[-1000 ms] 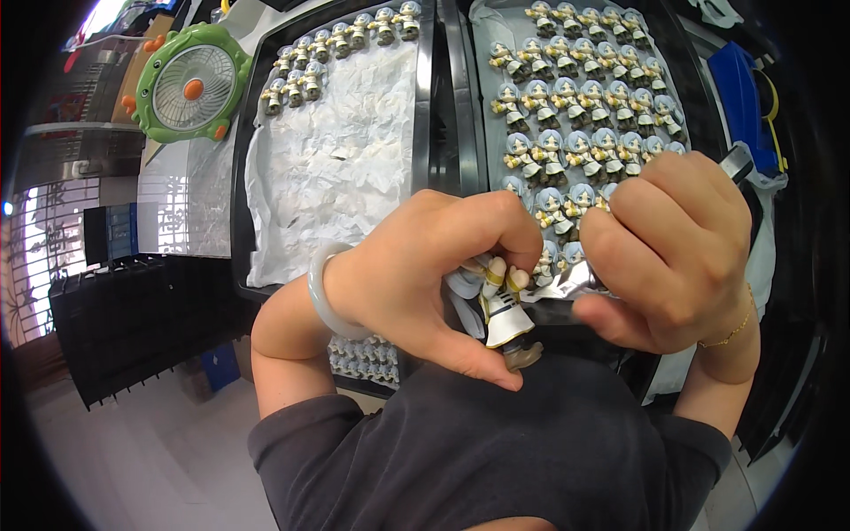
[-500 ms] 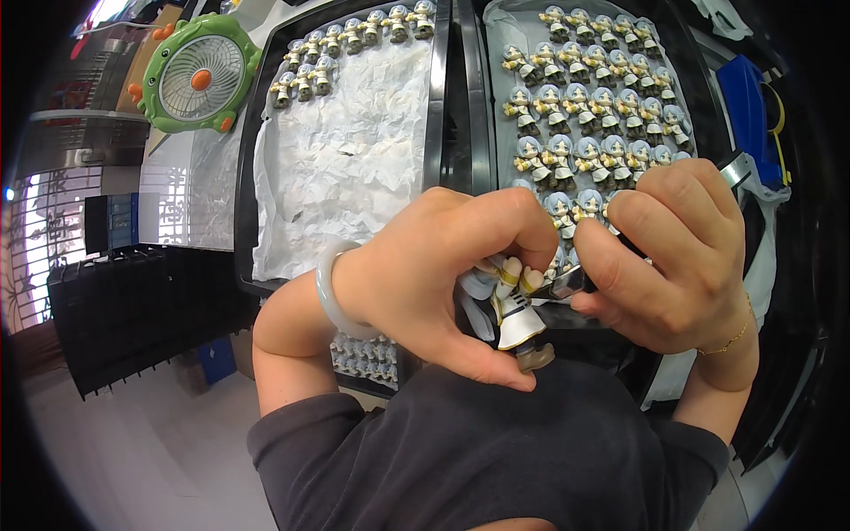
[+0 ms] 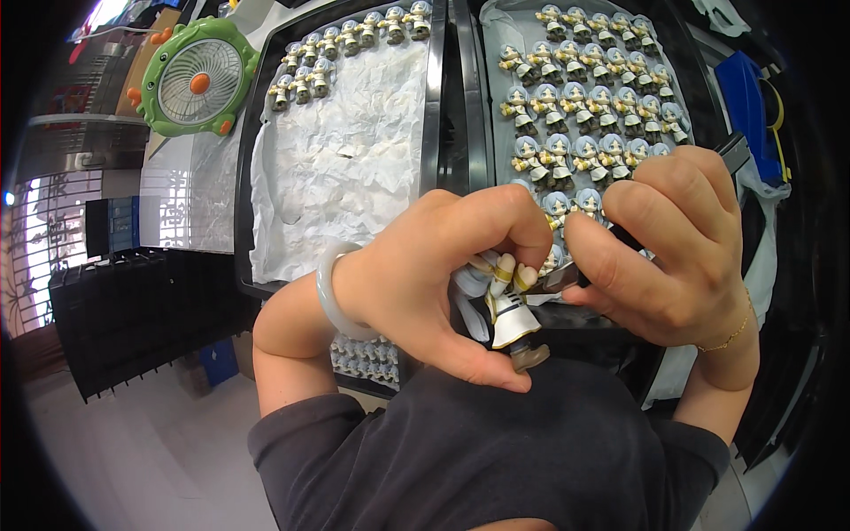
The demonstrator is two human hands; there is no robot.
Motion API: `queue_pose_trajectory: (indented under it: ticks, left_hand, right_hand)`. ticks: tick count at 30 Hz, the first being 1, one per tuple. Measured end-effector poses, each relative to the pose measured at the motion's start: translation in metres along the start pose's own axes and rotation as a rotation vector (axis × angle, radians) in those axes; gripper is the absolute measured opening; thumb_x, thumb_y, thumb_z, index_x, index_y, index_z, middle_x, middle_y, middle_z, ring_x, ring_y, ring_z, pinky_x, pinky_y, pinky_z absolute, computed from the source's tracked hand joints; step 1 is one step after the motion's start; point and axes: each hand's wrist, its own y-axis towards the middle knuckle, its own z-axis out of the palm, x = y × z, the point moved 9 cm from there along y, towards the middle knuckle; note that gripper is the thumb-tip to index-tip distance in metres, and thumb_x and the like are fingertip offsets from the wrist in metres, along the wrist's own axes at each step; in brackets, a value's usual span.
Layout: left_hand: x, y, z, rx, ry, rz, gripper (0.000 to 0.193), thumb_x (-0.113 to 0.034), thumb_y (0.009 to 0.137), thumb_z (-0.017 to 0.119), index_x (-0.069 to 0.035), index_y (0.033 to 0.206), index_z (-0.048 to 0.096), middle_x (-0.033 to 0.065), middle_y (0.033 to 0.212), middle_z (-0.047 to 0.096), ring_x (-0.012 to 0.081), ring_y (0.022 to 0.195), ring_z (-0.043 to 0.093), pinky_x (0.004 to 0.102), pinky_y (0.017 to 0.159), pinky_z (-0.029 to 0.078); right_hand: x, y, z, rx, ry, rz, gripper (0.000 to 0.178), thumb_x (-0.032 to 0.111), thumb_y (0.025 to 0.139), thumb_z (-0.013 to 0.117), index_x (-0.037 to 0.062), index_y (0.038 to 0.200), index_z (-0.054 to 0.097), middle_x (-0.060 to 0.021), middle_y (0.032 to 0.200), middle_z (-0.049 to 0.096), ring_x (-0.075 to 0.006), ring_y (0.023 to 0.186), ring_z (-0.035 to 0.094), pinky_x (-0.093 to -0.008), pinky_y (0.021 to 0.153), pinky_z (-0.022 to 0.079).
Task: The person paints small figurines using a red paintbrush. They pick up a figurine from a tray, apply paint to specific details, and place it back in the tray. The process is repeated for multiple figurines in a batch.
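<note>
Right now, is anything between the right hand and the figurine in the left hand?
Only the metal tool held by the right hand lies in the gap to the figurine; nothing else visible stands there.

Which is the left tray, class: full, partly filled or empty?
Partly filled: small figures take up the far end of the left tray, while bare crumpled white paper shows over much of the rest.

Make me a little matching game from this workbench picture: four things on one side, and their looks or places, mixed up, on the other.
Things:
1. Fan
2. Held figurine
3. Wrist bangle
4. Wrist chain

Looks or places:
A. Thin and gold
B. In the left hand
C. Pale and thick
D. Green with an orange centre

Pairs: 1-D, 2-B, 3-C, 4-A
</note>
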Motion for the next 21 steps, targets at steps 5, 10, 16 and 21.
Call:
queue_pose_trajectory:
  ticks: [5, 10, 16, 21]
  left_hand:
    - [0.000, 0.001, -0.001, -0.004, -0.047, -0.001, 0.056, -0.028, 0.051, 0.082, -0.003, 0.085, 0.044, 0.0056, 0.076, 0.049, 0.0152, 0.061, 0.050, 0.0235, 0.054, 0.041]
    - [0.003, -0.003, -0.006, -0.090, -0.081, 0.028, 0.054, -0.025, 0.055, 0.080, 0.000, 0.091, 0.048, 0.0083, 0.080, 0.051, 0.0194, 0.067, 0.052, 0.0264, 0.059, 0.043]
    - [-0.002, 0.005, -0.014, -0.134, 0.321, 0.097, 0.040, -0.004, 0.065, 0.067, -0.001, 0.100, 0.051, 0.0122, 0.088, 0.054, 0.0264, 0.080, 0.053, 0.0315, 0.067, 0.043]
    - [0.005, -0.002, -0.016, -0.303, 0.399, 0.070, 0.034, 0.000, 0.067, 0.065, -0.002, 0.096, 0.049, 0.0123, 0.086, 0.053, 0.0256, 0.072, 0.054, 0.0305, 0.063, 0.044]
  right_hand:
    - [-0.001, -0.001, -0.006, -0.107, -0.015, -0.084, 0.032, 0.040, 0.073, 0.056, 0.0083, 0.079, 0.058, -0.0034, 0.071, 0.047, -0.0208, 0.067, 0.046, -0.0343, 0.059, 0.037]
    - [-0.019, 0.004, -0.015, -0.026, 0.136, 0.040, 0.033, 0.036, 0.078, 0.054, 0.0045, 0.083, 0.059, -0.0056, 0.068, 0.048, -0.0216, 0.061, 0.047, -0.0328, 0.054, 0.036]
    - [-0.037, -0.002, -0.008, -0.015, 0.218, 0.274, 0.016, 0.010, 0.077, 0.057, 0.0004, 0.089, 0.056, -0.0108, 0.072, 0.055, -0.0252, 0.061, 0.053, -0.0318, 0.056, 0.041]
    - [-0.037, -0.004, -0.010, -0.048, 0.253, 0.325, 0.017, 0.000, 0.073, 0.057, -0.0001, 0.089, 0.054, -0.0112, 0.075, 0.056, -0.0270, 0.064, 0.056, -0.0318, 0.057, 0.043]
